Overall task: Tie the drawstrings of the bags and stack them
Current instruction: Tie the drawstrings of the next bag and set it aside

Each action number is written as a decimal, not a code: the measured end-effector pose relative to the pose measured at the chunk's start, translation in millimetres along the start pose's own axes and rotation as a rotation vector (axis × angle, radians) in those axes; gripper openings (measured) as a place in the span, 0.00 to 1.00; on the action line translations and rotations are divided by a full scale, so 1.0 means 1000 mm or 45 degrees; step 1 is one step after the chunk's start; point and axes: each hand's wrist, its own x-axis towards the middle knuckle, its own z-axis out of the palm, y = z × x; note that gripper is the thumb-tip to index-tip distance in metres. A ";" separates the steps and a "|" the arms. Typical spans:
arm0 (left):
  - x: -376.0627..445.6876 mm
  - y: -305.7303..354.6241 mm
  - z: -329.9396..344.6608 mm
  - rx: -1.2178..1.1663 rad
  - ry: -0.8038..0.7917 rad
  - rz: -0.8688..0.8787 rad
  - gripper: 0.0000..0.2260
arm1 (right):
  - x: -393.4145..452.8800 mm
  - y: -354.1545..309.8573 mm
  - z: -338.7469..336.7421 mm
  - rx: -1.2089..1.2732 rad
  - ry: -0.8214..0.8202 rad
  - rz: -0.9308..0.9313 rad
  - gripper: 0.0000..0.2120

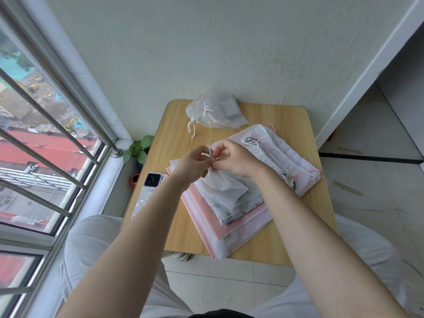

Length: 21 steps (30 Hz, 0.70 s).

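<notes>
Fingers [212, 158] of both hands pinch a white drawstring [210, 150] between them, the left hand [193, 164] and right hand [234, 157] touching above a small white bag [221, 183] that hangs onto the stack [229, 223] on the counter [286, 226]. Draw the knot snug at the bag's mouth, strands evenly tensioned. Tied bags [215, 112] lie farther back.

Both hands' fingers [207, 157] pinching a white drawstring [210, 153] above stacked bags [231, 210] on a wooden table [296, 223].
</notes>
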 end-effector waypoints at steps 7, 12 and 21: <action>-0.001 0.000 0.002 0.159 0.139 0.023 0.09 | 0.004 -0.003 0.001 -0.228 0.018 -0.046 0.09; -0.005 -0.001 0.006 0.105 0.175 0.039 0.10 | 0.003 -0.007 0.001 -0.358 0.064 -0.059 0.11; -0.004 -0.001 0.002 0.071 0.191 0.030 0.06 | 0.001 -0.008 -0.002 -0.367 0.078 -0.059 0.11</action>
